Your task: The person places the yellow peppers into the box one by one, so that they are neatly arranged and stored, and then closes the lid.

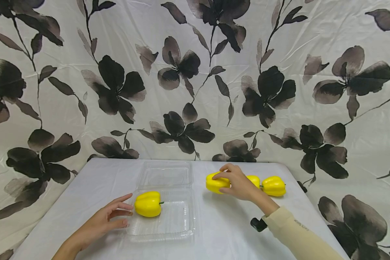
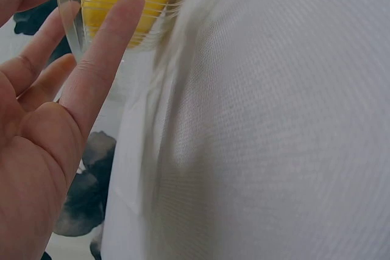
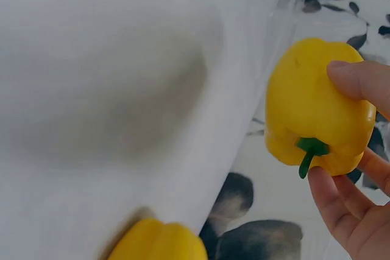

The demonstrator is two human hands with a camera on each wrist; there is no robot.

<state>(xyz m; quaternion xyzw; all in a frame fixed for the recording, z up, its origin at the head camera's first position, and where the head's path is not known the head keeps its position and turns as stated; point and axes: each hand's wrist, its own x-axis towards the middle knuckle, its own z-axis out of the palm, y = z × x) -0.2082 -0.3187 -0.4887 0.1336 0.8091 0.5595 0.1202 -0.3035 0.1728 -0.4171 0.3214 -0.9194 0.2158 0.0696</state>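
My right hand [image 1: 238, 182] grips a yellow bell pepper [image 1: 216, 183] between thumb and fingers, raised off the table; its green stem shows in the right wrist view. Another yellow bell pepper [image 1: 148, 204] lies in the base of a clear plastic clamshell box [image 1: 182, 231], whose lid [image 1: 165, 173] is folded back flat behind it. At the box's left side is my left hand [image 1: 105, 220], fingers extended near the wall. Seen from the left wrist, the fingers are by the ribbed clear wall, with yellow behind it; whether they touch it I cannot tell.
Two more yellow peppers rest at the table's back right: one [image 1: 254, 180] partly hidden by my right hand, the other [image 1: 273, 186] beside it. A white cloth covers the table [image 1: 227, 231]. Behind hangs a floral curtain [image 1: 227, 90]. A black device [image 1: 258, 224] is at my right wrist.
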